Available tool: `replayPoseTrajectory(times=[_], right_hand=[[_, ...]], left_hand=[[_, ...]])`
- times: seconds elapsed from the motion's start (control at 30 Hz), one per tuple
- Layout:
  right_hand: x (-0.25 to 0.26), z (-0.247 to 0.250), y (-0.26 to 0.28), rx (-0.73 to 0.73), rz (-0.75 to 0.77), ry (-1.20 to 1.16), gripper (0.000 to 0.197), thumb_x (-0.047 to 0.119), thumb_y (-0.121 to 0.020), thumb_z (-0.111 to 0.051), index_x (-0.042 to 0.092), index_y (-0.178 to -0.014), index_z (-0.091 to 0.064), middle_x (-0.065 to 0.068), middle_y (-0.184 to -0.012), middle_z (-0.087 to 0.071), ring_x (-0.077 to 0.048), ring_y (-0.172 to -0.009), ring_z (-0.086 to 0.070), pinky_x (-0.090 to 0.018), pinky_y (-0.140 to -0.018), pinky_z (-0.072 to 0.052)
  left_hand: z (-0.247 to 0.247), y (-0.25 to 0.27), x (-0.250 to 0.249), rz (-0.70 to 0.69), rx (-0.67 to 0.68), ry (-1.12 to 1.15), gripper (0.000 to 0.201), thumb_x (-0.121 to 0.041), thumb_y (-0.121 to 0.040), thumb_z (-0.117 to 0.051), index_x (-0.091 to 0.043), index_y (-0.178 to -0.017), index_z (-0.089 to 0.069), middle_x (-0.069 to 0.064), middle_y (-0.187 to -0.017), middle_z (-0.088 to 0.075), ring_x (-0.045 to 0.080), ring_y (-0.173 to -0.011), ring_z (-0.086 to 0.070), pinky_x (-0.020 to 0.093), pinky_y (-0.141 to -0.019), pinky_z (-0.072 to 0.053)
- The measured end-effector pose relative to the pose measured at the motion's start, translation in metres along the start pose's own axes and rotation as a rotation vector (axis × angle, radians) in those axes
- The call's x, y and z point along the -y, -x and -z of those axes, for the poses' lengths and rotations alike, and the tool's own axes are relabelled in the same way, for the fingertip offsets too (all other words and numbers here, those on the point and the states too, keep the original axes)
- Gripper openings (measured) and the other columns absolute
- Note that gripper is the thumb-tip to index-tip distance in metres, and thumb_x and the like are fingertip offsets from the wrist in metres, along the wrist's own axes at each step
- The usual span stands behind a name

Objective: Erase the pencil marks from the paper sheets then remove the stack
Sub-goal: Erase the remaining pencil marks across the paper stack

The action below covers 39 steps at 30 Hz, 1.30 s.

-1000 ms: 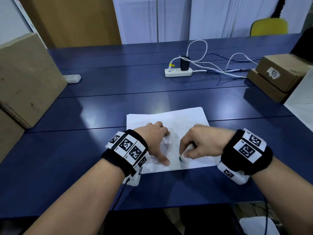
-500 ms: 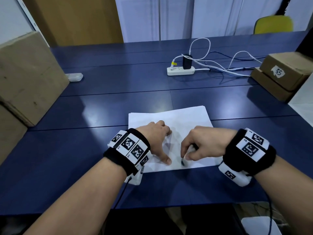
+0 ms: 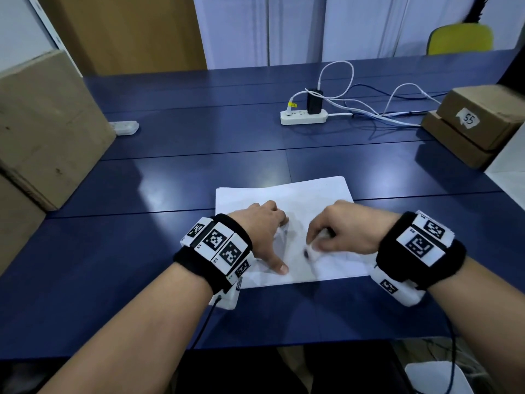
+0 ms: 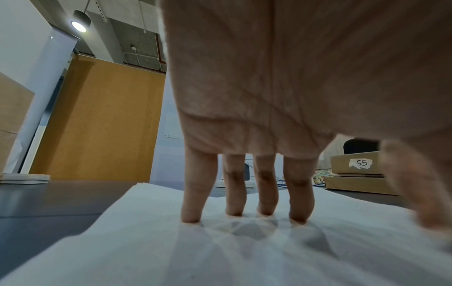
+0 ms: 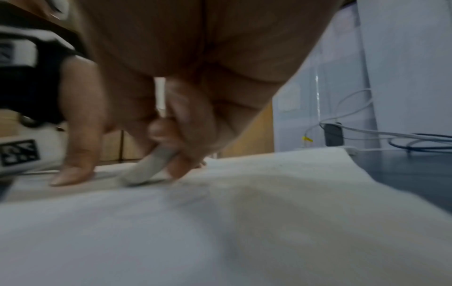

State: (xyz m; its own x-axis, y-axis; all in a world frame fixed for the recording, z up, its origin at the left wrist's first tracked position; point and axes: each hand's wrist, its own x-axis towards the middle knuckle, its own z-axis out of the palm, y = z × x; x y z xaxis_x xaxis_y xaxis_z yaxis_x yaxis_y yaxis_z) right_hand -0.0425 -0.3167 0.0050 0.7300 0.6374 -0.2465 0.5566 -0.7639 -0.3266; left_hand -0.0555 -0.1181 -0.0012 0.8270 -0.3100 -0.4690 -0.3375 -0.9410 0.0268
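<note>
A stack of white paper sheets (image 3: 309, 194) lies on the blue table near its front edge. My left hand (image 3: 267, 231) presses on the stack's left half with straight fingers (image 4: 234, 193) planted tips down on the paper (image 4: 171, 241) and the thumb spread. My right hand (image 3: 341, 231) pinches a white eraser (image 3: 311, 253) whose dark tip touches the sheet. In the right wrist view the eraser (image 5: 149, 168) slants down between thumb and fingers onto the paper (image 5: 244, 222), and the picture is blurred. No pencil marks show clearly.
A white power strip (image 3: 302, 117) with a black charger and loose cables lies at the back. Two stacked cardboard boxes (image 3: 477, 123), one labelled 55, stand at the right. A large cardboard box (image 3: 45, 129) fills the left, with a small white device (image 3: 125, 127) beside it.
The right hand has slid the eraser a little away from the paper's front edge, rubbing. The left hand stays pressed on the stack.
</note>
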Motion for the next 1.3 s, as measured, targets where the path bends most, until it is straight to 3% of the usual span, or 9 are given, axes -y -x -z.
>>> replayPoseTrajectory(times=[0.1, 0.23, 0.33, 0.53, 0.73, 0.87, 0.97, 1.17, 1.3], right_hand=[[-0.013, 0.001, -0.009, -0.169, -0.091, 0.026, 0.018, 0.036, -0.089, -0.061, 0.03, -0.103, -0.072, 0.014, -0.076, -0.06, -0.009, -0.081, -0.06, -0.03, -0.08, -0.053], [-0.007, 0.002, 0.004, 0.04, 0.027, -0.085, 0.017, 0.026, -0.083, -0.067, 0.031, -0.097, -0.075, 0.011, -0.058, -0.057, -0.002, -0.056, -0.052, -0.013, -0.059, -0.043], [0.0, 0.0, 0.011, 0.186, 0.064, -0.128, 0.016, 0.024, -0.082, -0.068, 0.031, -0.095, -0.076, 0.01, -0.057, -0.056, -0.005, -0.054, -0.049, -0.013, -0.056, -0.042], [-0.013, 0.001, -0.003, -0.156, -0.044, -0.013, 0.017, 0.032, -0.09, -0.064, 0.029, -0.104, -0.073, 0.021, -0.06, -0.054, 0.008, -0.061, -0.051, -0.023, -0.074, -0.05], [0.005, -0.001, 0.014, 0.164, 0.068, -0.119, 0.02, 0.024, -0.081, -0.066, 0.032, -0.096, -0.076, 0.016, -0.051, -0.056, -0.001, -0.053, -0.051, -0.013, -0.055, -0.042], [-0.004, 0.001, 0.002, -0.036, 0.004, -0.008, 0.018, 0.029, -0.088, -0.064, 0.031, -0.103, -0.075, 0.02, -0.055, -0.055, 0.009, -0.062, -0.055, -0.012, -0.063, -0.04], [-0.016, 0.004, -0.002, -0.171, -0.053, 0.011, 0.019, 0.031, -0.091, -0.063, 0.029, -0.107, -0.074, 0.025, -0.066, -0.056, 0.006, -0.07, -0.056, -0.014, -0.07, -0.041], [-0.005, 0.001, 0.018, 0.142, 0.07, -0.141, 0.02, 0.018, -0.082, -0.069, 0.028, -0.097, -0.078, 0.018, -0.054, -0.059, 0.002, -0.053, -0.053, -0.006, -0.056, -0.038], [-0.017, 0.003, 0.003, -0.098, 0.017, 0.007, 0.02, 0.029, -0.089, -0.064, 0.032, -0.105, -0.075, 0.02, -0.064, -0.061, 0.006, -0.064, -0.056, -0.006, -0.066, -0.041]], left_hand=[[0.0, 0.0, 0.0, 0.003, -0.001, -0.003, 0.105, -0.066, -0.061, -0.082, -0.022, -0.145, -0.037, -0.002, -0.134, -0.039, 0.023, -0.122, -0.044, 0.048, -0.1, -0.046], [0.0, 0.0, 0.0, -0.001, -0.003, 0.005, 0.105, -0.066, -0.06, -0.082, -0.024, -0.145, -0.037, -0.003, -0.134, -0.039, 0.023, -0.122, -0.044, 0.048, -0.1, -0.046], [-0.001, -0.001, 0.002, 0.003, 0.001, 0.01, 0.105, -0.067, -0.059, -0.082, -0.024, -0.144, -0.037, -0.004, -0.133, -0.039, 0.022, -0.121, -0.044, 0.048, -0.1, -0.047], [0.0, 0.0, 0.001, -0.001, 0.004, -0.004, 0.107, -0.067, -0.06, -0.081, -0.024, -0.147, -0.035, -0.003, -0.134, -0.038, 0.023, -0.122, -0.043, 0.048, -0.101, -0.046], [0.0, 0.0, 0.0, 0.0, 0.009, -0.009, 0.106, -0.067, -0.061, -0.081, -0.023, -0.146, -0.036, -0.003, -0.134, -0.038, 0.022, -0.122, -0.043, 0.048, -0.1, -0.046], [0.0, -0.001, 0.0, 0.0, 0.015, -0.013, 0.106, -0.067, -0.062, -0.08, -0.024, -0.147, -0.035, -0.002, -0.137, -0.037, 0.024, -0.124, -0.042, 0.049, -0.102, -0.045], [0.0, 0.0, 0.0, 0.002, 0.021, -0.015, 0.106, -0.067, -0.062, -0.08, -0.024, -0.148, -0.034, -0.003, -0.137, -0.036, 0.024, -0.125, -0.042, 0.049, -0.101, -0.045], [0.001, 0.001, -0.001, 0.006, 0.029, -0.007, 0.103, -0.065, -0.064, -0.08, -0.024, -0.146, -0.034, -0.003, -0.137, -0.035, 0.023, -0.125, -0.04, 0.05, -0.101, -0.045], [0.002, 0.001, -0.002, 0.008, 0.026, -0.012, 0.103, -0.064, -0.064, -0.081, -0.024, -0.147, -0.034, -0.003, -0.136, -0.036, 0.023, -0.125, -0.04, 0.05, -0.1, -0.046]])
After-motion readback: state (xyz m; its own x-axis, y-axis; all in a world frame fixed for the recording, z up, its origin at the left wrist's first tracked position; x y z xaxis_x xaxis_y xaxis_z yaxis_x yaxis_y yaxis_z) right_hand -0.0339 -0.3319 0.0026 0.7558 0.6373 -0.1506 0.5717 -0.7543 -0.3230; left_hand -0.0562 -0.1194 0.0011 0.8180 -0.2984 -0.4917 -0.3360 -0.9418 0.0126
